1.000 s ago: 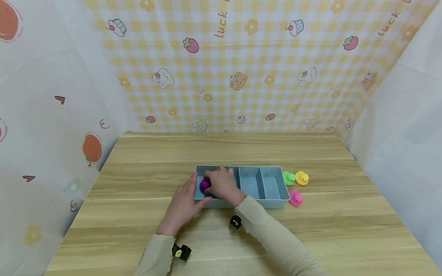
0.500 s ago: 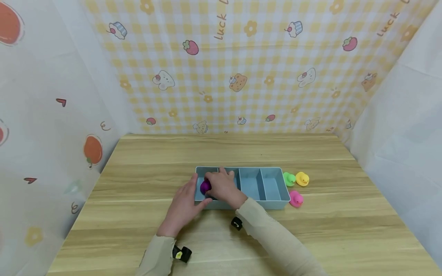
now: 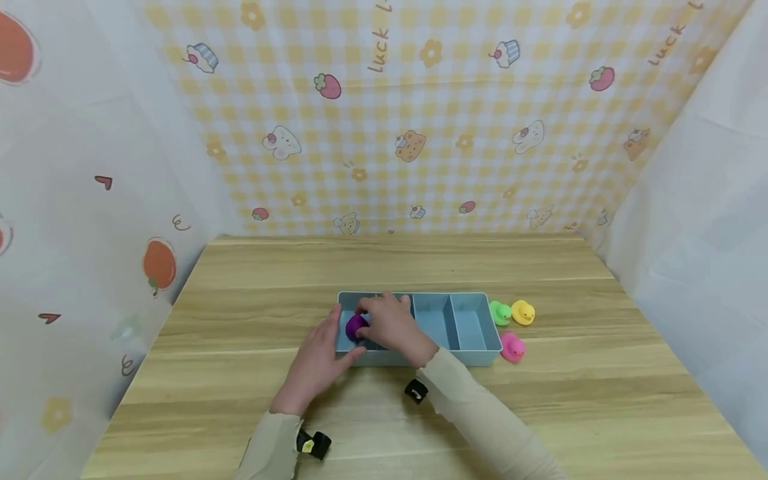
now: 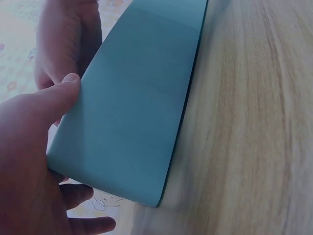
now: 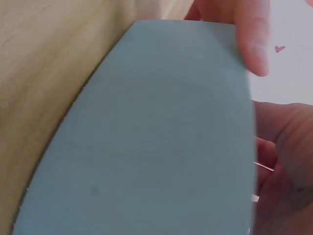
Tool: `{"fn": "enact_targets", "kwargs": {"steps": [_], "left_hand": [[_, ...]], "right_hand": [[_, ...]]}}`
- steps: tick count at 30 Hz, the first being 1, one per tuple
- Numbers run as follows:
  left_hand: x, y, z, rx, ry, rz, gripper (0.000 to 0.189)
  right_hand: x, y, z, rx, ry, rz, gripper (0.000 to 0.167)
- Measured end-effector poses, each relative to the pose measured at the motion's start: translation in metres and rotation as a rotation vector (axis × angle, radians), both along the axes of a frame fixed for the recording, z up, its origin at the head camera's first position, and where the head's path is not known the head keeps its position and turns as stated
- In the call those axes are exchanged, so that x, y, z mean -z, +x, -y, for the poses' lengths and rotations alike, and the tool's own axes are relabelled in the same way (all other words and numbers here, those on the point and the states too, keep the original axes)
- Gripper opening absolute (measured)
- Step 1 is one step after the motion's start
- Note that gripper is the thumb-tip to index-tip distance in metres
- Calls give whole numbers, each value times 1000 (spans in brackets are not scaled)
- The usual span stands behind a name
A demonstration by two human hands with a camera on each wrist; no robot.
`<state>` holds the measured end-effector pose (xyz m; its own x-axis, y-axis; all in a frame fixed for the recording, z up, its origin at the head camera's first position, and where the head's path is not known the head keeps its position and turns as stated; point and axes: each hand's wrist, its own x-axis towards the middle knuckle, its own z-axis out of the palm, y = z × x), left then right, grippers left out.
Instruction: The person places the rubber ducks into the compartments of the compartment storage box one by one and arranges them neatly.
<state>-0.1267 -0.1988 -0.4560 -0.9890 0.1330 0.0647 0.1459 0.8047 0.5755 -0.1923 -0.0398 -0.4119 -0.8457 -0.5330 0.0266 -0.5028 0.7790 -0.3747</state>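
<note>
A blue-grey divided tray sits on the wooden table, its compartments in a row. In the leftmost compartment is a small rounded purple toy, partly covered by fingers. My right hand reaches over the front rim, its thumb and index finger curled about the toy. At the tray's left end lies my left hand, fingers along the end wall and thumb at the front rim. The left wrist view shows that thumb touching the tray's edge. In the right wrist view the front wall hides the toy.
Just right of the tray stand a green rubber duck, a yellow rubber duck and a pink rubber duck. Behind the table hangs a checked cloth, with pale cloths at both sides.
My right hand has shifted slightly to the right, and a little more of the purple toy shows between thumb and index finger. The left hand and the tray look unmoved.
</note>
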Motion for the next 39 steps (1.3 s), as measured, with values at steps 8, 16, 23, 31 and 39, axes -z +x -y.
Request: {"fn": "enact_targets", "kwargs": {"steps": [8,16,23,31,39], "left_hand": [[2,-1,-1,-4,4,19,94],[4,-2,0,-16,10,32,95],[4,-2,-1,-19,10,37,95],[0,-3,-4,-25,20,51,95],[3,-2,-3,-29,30,76,96]], "right_hand": [[-11,1,-9,-2,-95,31,26],[-13,0,-17,-37,-177,92,26],[-16,2,-33,-39,-244,140,23],[-19,2,-52,-16,-270,159,24],[-14,0,-64,-3,-299,155,20]]}}
